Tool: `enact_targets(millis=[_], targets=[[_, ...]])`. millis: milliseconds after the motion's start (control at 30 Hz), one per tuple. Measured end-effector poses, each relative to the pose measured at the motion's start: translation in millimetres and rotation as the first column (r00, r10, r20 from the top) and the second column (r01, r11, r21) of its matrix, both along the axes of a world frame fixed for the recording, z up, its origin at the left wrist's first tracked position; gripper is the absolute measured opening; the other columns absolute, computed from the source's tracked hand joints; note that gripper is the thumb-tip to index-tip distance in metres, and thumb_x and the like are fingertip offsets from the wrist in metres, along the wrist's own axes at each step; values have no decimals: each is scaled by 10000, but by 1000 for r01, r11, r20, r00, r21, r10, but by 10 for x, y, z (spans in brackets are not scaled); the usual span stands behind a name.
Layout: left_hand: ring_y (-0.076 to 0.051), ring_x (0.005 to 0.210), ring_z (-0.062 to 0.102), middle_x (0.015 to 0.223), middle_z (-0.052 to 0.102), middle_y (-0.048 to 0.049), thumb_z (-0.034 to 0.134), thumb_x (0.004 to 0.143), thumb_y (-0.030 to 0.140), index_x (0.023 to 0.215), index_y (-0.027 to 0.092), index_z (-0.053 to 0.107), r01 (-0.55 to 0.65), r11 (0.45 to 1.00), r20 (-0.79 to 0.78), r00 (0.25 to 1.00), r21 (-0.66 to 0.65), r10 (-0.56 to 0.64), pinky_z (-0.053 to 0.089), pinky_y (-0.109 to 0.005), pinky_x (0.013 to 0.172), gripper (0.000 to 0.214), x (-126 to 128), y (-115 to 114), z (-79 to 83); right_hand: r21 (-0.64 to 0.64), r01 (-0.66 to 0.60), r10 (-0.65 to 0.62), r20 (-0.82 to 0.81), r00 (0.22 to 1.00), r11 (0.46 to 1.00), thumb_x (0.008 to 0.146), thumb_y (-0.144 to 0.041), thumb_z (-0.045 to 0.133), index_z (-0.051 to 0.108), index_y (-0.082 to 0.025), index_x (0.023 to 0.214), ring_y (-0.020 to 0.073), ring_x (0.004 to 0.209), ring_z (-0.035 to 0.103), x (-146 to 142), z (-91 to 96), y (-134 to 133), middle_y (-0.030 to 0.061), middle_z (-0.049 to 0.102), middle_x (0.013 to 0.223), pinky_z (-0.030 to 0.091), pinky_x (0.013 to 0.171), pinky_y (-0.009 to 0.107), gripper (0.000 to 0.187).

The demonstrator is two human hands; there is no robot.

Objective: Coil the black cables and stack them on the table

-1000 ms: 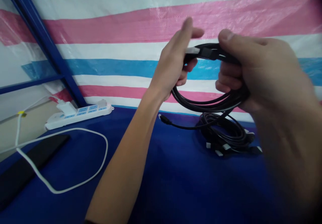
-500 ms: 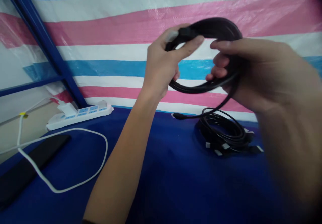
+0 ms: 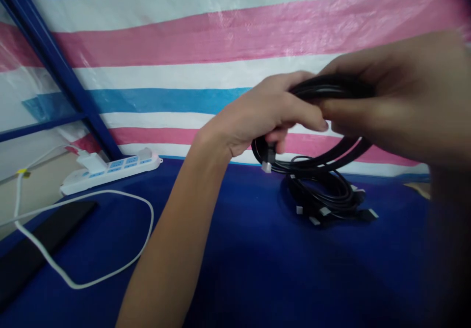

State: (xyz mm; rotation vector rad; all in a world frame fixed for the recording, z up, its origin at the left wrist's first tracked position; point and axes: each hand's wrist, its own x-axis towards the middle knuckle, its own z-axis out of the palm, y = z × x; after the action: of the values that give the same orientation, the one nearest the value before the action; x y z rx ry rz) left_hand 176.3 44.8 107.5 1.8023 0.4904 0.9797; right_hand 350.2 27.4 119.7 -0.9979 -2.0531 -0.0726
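A coiled black cable [image 3: 312, 163] hangs in the air between my two hands. My left hand [image 3: 272, 104] grips the upper left of the loop, thumb in front and fingers behind. At the upper right of the same loop, my right hand [image 3: 390, 97] is closed on it, slightly blurred. Below my left fingers dangles a plug [image 3: 269, 156] with a pale, shiny end. Lower down, behind the held loop, a pile of coiled black cables [image 3: 327, 195] lies on the blue table [image 3: 257, 249], several light-tipped plugs sticking out of it.
To the left, a white power strip [image 3: 110, 171] with a white plug in it lies at the table's back edge. A white cord [image 3: 121, 193] loops over a flat black object [image 3: 51, 239]. A blue metal frame [image 3: 69, 82] and a striped plastic sheet [image 3: 165, 102] stand behind.
Both hands have lowered the coil, and my left hand has turned over to the right. My right hand has moved to the top of the loop. The pile stays on the table.
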Motion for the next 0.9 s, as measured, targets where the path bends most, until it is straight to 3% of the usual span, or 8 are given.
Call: enact_targets(millis=[100, 200, 267, 367, 533, 633, 767, 900], targets=[[23, 358, 201, 477, 287, 100, 506, 699, -10, 717, 156, 531, -105, 994, 149, 984, 13, 102, 296, -142, 410, 169, 64, 67, 1, -31, 12, -17, -179, 984, 999, 716, -81, 668, 660, -261, 820, 96, 454, 520, -100, 3, 11, -38, 587, 566, 322, 353, 210, 208], [-6, 339, 153, 438, 163, 99, 475, 755, 14, 577, 188, 433, -152, 987, 364, 917, -58, 163, 304, -161, 380, 252, 53, 80, 54, -163, -172, 91, -415, 905, 971, 787, -161, 648, 654, -205, 789, 103, 535, 586, -140, -24, 88, -9, 611, 616, 434, 465, 212, 44], [-15, 333, 167, 431, 154, 95, 487, 794, 50, 546, 193, 398, -148, 985, 434, 884, -92, 173, 330, -169, 388, 300, 16, 76, 81, -221, -297, 133, -550, 824, 929, 828, -200, 615, 637, -178, 705, 96, 502, 568, -141, -48, 136, -15, 564, 549, 458, 494, 221, 127], [-19, 348, 307, 448, 283, 88, 547, 792, 120, 615, 179, 462, -169, 984, 290, 941, -53, 177, 403, -187, 452, 205, -49, 81, 73, -264, -282, 102, -537, 837, 922, 830, -169, 594, 602, -182, 652, 78, 364, 464, -138, -74, 152, -57, 454, 422, 398, 377, 203, 179], [-2, 382, 336, 474, 337, 80, 520, 706, 43, 654, 138, 498, -256, 959, -75, 961, 122, 266, 314, -156, 440, 111, -89, 136, 4, -240, 4, -22, -76, 997, 971, 797, -153, 630, 588, -176, 589, 54, 323, 409, -170, -66, 79, -51, 468, 388, 254, 268, 145, 214], [18, 372, 212, 476, 253, 94, 485, 689, 19, 604, 155, 439, -318, 942, 20, 948, 104, 318, 227, -149, 408, 166, -69, 163, 10, -249, -85, 32, -207, 978, 965, 794, -151, 626, 584, -179, 619, 70, 365, 463, -200, -53, 81, -36, 511, 447, 308, 297, 154, 183], [16, 356, 198, 456, 245, 100, 522, 712, 34, 643, 147, 490, -392, 920, 156, 909, 12, 385, 202, -141, 399, 137, -67, 176, 35, -352, -325, 92, -543, 835, 878, 767, -139, 647, 586, -156, 606, 71, 407, 480, -214, -70, 140, -22, 505, 488, 409, 378, 189, 174], [-10, 383, 373, 430, 357, 86, 526, 728, 52, 688, 110, 593, -297, 954, -29, 955, -40, 296, 356, -173, 482, 97, -138, 126, 25, -340, -130, -44, -460, 887, 931, 720, -129, 666, 551, -166, 516, 40, 302, 324, -192, -96, 159, -70, 372, 366, 256, 266, 162, 237]])
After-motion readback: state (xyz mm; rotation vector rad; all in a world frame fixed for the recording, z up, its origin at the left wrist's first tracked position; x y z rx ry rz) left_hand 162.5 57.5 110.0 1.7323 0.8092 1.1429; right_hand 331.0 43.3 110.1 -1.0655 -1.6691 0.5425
